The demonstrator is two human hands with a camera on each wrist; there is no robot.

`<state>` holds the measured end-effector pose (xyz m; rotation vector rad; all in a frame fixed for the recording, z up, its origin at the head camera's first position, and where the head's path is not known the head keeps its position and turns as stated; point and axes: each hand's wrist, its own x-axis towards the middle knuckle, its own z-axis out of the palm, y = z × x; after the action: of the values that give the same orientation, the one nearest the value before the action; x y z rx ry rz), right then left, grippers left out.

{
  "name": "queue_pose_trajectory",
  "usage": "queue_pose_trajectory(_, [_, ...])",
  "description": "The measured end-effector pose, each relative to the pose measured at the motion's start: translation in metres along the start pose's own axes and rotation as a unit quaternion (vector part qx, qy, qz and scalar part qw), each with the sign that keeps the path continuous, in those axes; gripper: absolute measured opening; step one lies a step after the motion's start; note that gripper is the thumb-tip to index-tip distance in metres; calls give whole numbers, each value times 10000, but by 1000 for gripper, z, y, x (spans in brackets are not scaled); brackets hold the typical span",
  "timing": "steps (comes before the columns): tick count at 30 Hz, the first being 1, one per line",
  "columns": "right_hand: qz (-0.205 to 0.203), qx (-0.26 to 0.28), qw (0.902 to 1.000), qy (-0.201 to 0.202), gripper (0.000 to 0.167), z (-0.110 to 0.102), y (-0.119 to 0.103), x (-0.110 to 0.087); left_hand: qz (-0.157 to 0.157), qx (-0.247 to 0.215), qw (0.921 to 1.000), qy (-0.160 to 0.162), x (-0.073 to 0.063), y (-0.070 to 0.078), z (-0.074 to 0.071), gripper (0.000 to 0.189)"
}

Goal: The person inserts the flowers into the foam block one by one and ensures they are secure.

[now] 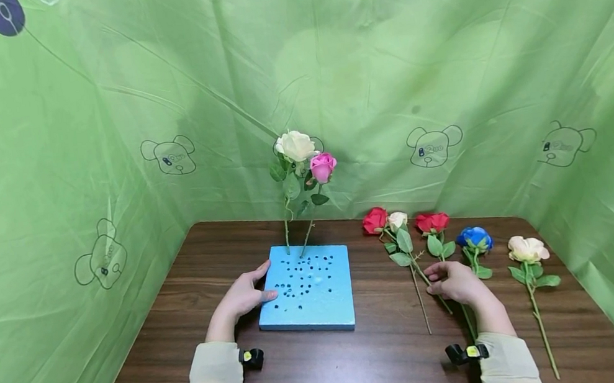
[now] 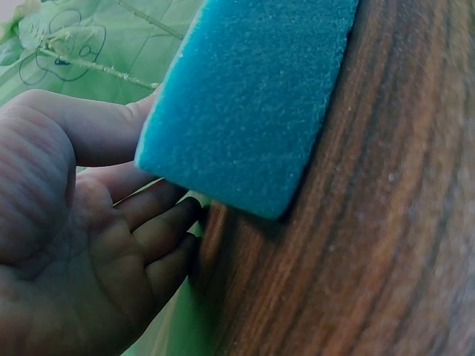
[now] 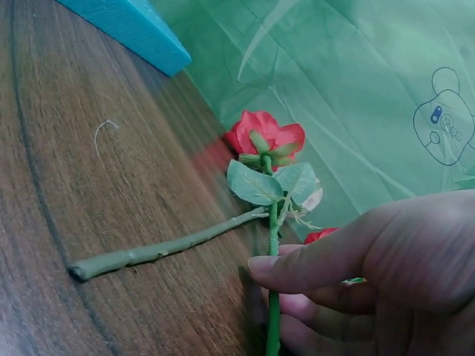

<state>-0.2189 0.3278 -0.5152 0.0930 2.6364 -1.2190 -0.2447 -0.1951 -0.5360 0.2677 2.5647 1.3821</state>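
Note:
My left hand [image 1: 243,295] grips the left edge of a blue foam block [image 1: 325,314] pierced with many small holes. In the left wrist view its thumb lies at the block's upper edge and the other fingers at its side. A white rose [image 1: 296,146] and a pink rose [image 1: 323,168] stand upright in the block's back part. At the right, my right hand [image 1: 454,283] pinches the green stem of a red rose [image 3: 263,139] between thumb and fingers. A small pale rose [image 1: 397,220] lies against that red rose, its stem [image 3: 171,245] crossing beside the pinched one.
Another red rose [image 1: 432,222] lies partly under my right hand's side of the table [image 1: 315,378]. Further right lie a blue rose [image 1: 475,238] and a cream rose [image 1: 528,249]. A green patterned curtain [image 1: 219,101] encloses the table's back and sides.

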Motion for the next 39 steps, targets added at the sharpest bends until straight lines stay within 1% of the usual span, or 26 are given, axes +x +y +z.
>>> queue_pose_trajectory(5, [-90, -122, 9999, -16, 36, 0, 2, 1, 10, 18, 10000, -1, 0, 0, 0, 87])
queue_pose_trajectory(10, [-136, -105, 9998, -55, 33, 0, 2, 1, -17, 13, 10000, 6, 0, 0, 0, 87])
queue_pose_trajectory(22, [-102, 52, 9998, -163, 33, -2, -2, -1, -16, 47, 10000, -13, -1, 1, 0, 87])
queue_pose_trajectory(25, [-145, 76, 9997, -182, 33, -3, -2, -2, -53, 30, 10000, -24, -1, 0, 1, 87])
queue_pose_trajectory(32, [-197, 196, 9994, -194, 34, -5, 0, -2, -32, 20, 10000, -28, 0, -1, 1, 86])
queue_pose_trajectory(39, [-264, 307, 9987, -300, 36, -8, 1, -2, -61, 4, 10000, -27, 0, 1, 0, 86])
